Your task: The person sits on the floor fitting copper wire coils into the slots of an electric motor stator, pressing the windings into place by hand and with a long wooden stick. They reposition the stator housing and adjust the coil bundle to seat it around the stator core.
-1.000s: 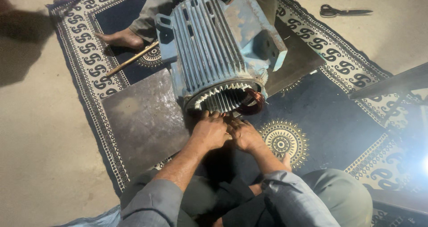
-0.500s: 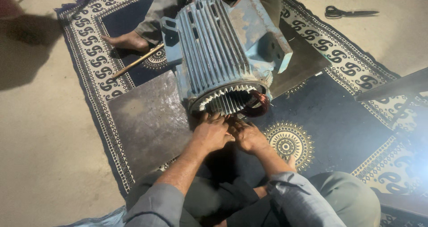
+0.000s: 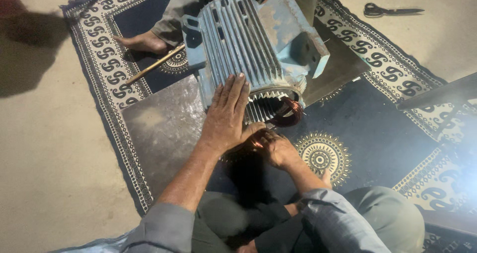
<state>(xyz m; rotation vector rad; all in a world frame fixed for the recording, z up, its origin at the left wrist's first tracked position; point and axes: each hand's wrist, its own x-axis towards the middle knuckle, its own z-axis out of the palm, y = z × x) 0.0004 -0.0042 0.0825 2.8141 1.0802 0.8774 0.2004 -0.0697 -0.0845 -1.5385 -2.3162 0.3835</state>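
Note:
A large blue-grey finned motor housing [image 3: 253, 44] lies on its side on a grey metal sheet [image 3: 159, 129], its open end toward me. Copper wire coils [image 3: 288, 111] loop out of the slotted opening. My left hand [image 3: 226, 116] rests flat, fingers spread, on the housing's fins near the rim. My right hand [image 3: 276, 148] sits just below the opening, fingers curled around a bunch of copper wire. My knees and grey sleeves fill the bottom of the view.
A patterned dark blue rug [image 3: 367, 129] covers the concrete floor. Another person's foot [image 3: 144, 42] and leg rest beyond the motor, beside a wooden stick [image 3: 154, 64]. Black scissors [image 3: 390, 9] lie on the floor at top right. A dark bar [image 3: 437, 94] juts in from the right.
My left hand has lifted from the opening and moved up onto the housing's fins. My right hand stays at the wire by the opening. The view has shifted slightly.

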